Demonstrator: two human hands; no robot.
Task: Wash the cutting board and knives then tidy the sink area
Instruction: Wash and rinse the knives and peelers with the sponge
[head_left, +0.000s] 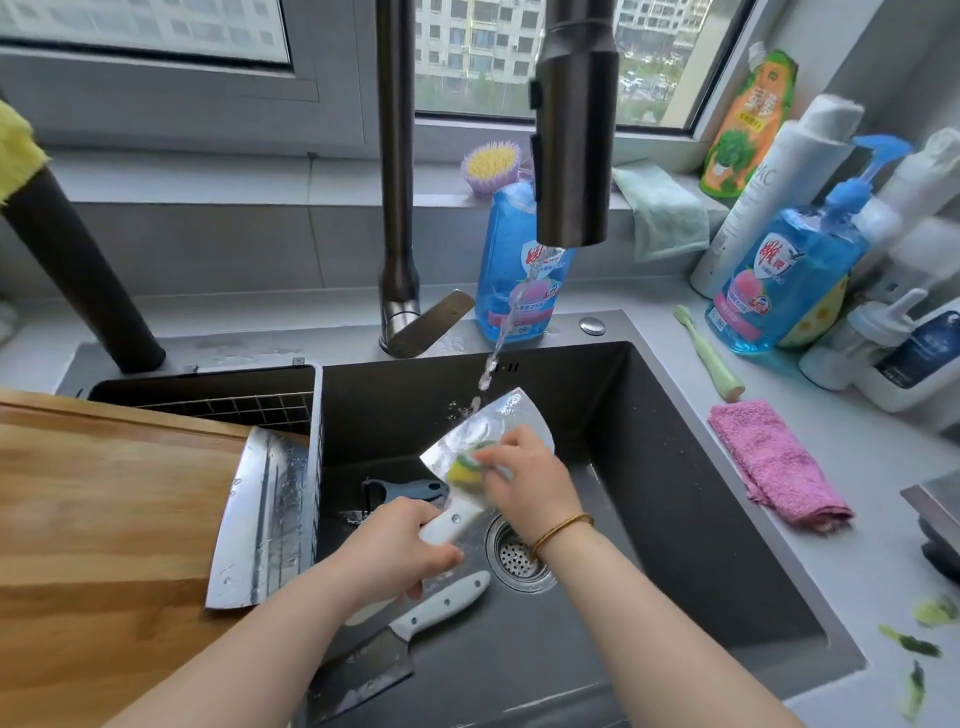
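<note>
Over the dark sink (675, 493) my left hand (395, 545) grips the white handle of a cleaver (498, 421), blade tilted up under the running water. My right hand (524, 478) presses a yellow-green sponge (465, 462) against the blade. A second white-handled knife (415, 623) lies on the sink floor near the drain (514, 558). A third, wet steel cleaver (265, 519) rests on the wooden cutting board (104, 509), which covers the sink's left side. A grey peeler (400, 491) lies in the sink behind my left hand.
The faucet (571, 130) pours water into the basin. Blue soap bottles (789, 280) and other bottles crowd the right counter, beside a pink cloth (774, 462) and a green toothbrush (706, 353). Vegetable scraps (914, 644) lie at the front right. A drying rack (234, 400) sits behind the board.
</note>
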